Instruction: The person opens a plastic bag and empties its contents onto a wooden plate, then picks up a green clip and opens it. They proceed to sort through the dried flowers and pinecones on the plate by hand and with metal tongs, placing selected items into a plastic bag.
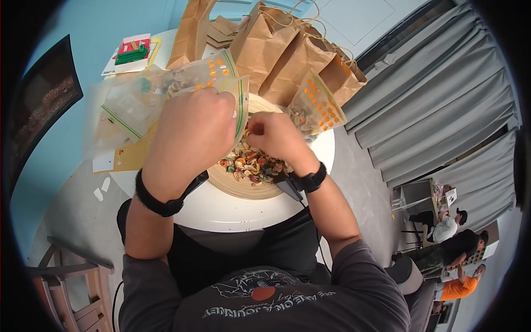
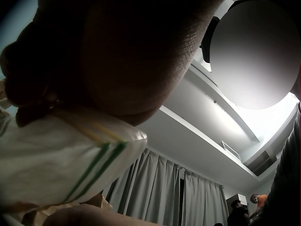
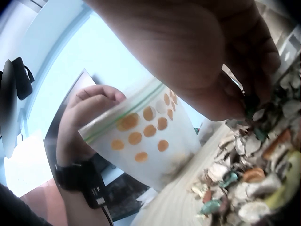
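Note:
My left hand (image 1: 196, 124) grips the top edge of a clear zip bag (image 1: 243, 105) with a green-striped seal. In the right wrist view the bag (image 3: 150, 136) stands tilted, its orange dots showing, and the left hand (image 3: 87, 113) is at its upper corner. The left wrist view has the bag's seal end (image 2: 89, 165) just below the dark left hand (image 2: 117, 56). Over the round woven tray (image 1: 238, 191), my right hand (image 1: 279, 138) pinches a dark green piece (image 3: 251, 103) at the mixed dried pieces (image 1: 254, 166). The fingertips are partly shadowed.
Brown paper bags (image 1: 276, 55) stand behind the tray. Another orange-dotted bag (image 1: 315, 108) is right of it. More clear bags (image 1: 133, 105) and a red and green box (image 1: 133, 52) lie left on the white table (image 1: 221, 218). People (image 1: 459, 249) are in the background.

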A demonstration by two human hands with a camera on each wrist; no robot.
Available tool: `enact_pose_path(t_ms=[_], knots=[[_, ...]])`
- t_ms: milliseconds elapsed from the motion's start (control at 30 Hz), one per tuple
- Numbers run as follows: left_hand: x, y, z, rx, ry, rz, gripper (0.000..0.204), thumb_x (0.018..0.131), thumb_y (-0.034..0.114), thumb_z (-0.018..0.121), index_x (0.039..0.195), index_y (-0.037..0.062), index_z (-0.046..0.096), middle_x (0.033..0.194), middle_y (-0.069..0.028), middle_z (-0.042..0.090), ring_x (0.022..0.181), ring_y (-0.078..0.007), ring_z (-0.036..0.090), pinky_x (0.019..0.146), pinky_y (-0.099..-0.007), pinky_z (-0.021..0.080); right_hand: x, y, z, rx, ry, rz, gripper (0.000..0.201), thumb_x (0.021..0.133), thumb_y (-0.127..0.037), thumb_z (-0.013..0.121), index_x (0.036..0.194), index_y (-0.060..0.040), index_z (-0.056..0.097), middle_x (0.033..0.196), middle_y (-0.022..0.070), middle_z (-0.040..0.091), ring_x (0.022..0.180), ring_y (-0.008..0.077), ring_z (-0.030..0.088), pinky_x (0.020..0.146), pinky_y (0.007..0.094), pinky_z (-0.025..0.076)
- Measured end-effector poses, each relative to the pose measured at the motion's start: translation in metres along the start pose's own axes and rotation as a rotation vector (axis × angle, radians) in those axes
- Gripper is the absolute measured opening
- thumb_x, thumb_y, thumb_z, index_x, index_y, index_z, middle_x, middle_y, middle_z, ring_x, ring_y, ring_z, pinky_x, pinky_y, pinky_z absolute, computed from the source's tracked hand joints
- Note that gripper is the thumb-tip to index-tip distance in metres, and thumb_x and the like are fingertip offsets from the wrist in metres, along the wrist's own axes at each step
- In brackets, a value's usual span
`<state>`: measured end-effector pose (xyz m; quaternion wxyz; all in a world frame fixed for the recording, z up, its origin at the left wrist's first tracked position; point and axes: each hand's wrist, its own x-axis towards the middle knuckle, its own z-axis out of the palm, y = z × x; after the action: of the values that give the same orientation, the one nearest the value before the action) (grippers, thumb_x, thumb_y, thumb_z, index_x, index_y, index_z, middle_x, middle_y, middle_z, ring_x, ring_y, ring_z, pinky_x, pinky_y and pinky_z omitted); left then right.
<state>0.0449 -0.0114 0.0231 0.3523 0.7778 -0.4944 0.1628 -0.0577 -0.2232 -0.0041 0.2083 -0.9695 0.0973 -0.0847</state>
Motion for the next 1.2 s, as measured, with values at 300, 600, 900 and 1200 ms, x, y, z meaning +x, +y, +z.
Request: enact_pose_path(t_ms=[300,600,900,1200], knots=[[0.001,-0.002,0.002,-0.011,0.010,0.019,0.012,0.086,0.008,0.062,0.080,-0.0026,0.061,0.082,-0.0237,0.065,0.082,-0.0459,0.065,0.074,-0.0560,0.051,0.009,-0.039,-0.057,0.362,0.359,-0.054,0.017,0.085,-0.009,0.080,0.098,0.0012,0.075,0.084,0.0066,0.076,0.077,0.0148,0.073,0.070,0.0304,0.058],[0.000,-0.006,0.001,-0.026,0.085,0.032,0.008,0.084,0.005,0.062,0.080,-0.0025,0.060,0.081,-0.0229,0.065,0.079,-0.0459,0.064,0.070,-0.0540,0.051,0.006,-0.048,-0.031,0.202,0.343,-0.151,0.022,0.086,-0.010,0.082,0.105,0.0013,0.078,0.089,0.0135,0.077,0.078,0.0204,0.074,0.072,0.0322,0.059],[-0.001,-0.001,-0.005,0.033,0.033,0.016,0.014,0.087,0.012,0.067,0.083,-0.0017,0.067,0.082,-0.0224,0.068,0.080,-0.0428,0.069,0.073,-0.0529,0.056,-0.020,-0.004,0.003,-0.108,-0.170,-0.023,0.033,0.078,-0.022,0.086,0.103,-0.0022,0.079,0.089,0.0172,0.077,0.085,0.0350,0.074,0.078,0.0419,0.057],[0.001,0.001,0.001,0.052,0.022,0.023,0.015,0.088,0.013,0.068,0.082,-0.0009,0.069,0.082,-0.0209,0.069,0.079,-0.0410,0.070,0.072,-0.0511,0.057,-0.017,0.008,0.023,-0.096,-0.190,-0.003,0.018,0.078,-0.009,0.077,0.094,-0.0015,0.078,0.086,0.0160,0.076,0.082,0.0330,0.073,0.077,0.0414,0.057]])
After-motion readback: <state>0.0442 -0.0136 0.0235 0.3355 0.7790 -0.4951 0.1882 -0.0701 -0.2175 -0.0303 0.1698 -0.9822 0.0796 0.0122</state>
